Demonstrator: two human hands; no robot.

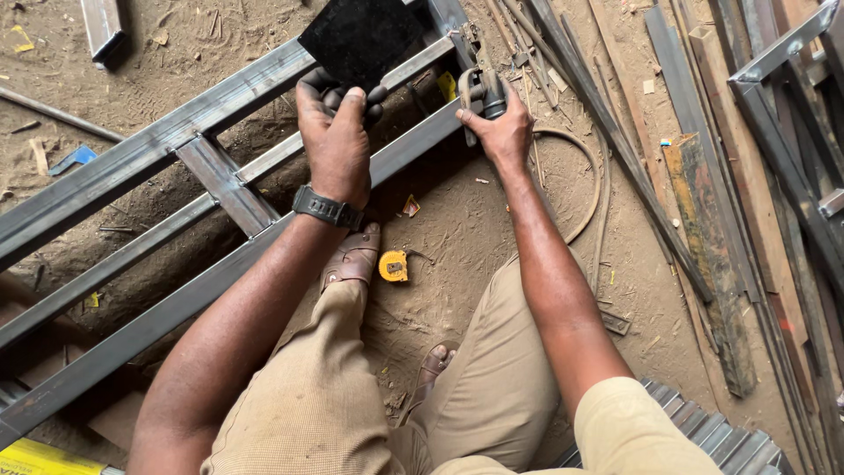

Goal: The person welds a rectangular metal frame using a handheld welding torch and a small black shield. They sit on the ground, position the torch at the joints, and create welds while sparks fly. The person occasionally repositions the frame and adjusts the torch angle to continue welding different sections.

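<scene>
Far left: a short steel offcut (102,29) lies on the dirt floor (53,97), a thin rod (57,114) below it, a blue scrap (72,157) close by. Bottom left corner, a yellow object (40,458), partly cut off.

The steel frame (149,154) runs diagonally from lower left to top centre: grey square tubing, long rails with a short cross piece (224,185) between them, dull mill finish with scuffs. It rests on the ground just ahead of the person's feet.

The left hand (334,141) is closed around the handle of a dark shield plate (362,37), flat, black, roughly square, tilted, held up over the frame's upper rails. Fingers wrapped tight, thumb on top. A black wristwatch (327,208) sits on that wrist.

Below, a sandalled foot (352,258) is planted by the lower rail; a yellow tape measure (393,266) lies on the dirt just beside it. A second sandalled foot (431,365) shows between the khaki trouser legs.

The right hand (499,132) is closed on a welding holder (485,88), metal and dark, its tip at the frame's corner joint near the top. Grip firm, fingers curled round. A cable (591,189) loops across the dirt behind the wrist.

Right side: a heap of steel strips and angle bars (703,105) lies fanned out, one rusty flat piece (703,229) among them. Bottom right, a ribbed metal surface (712,435) under the person.
</scene>
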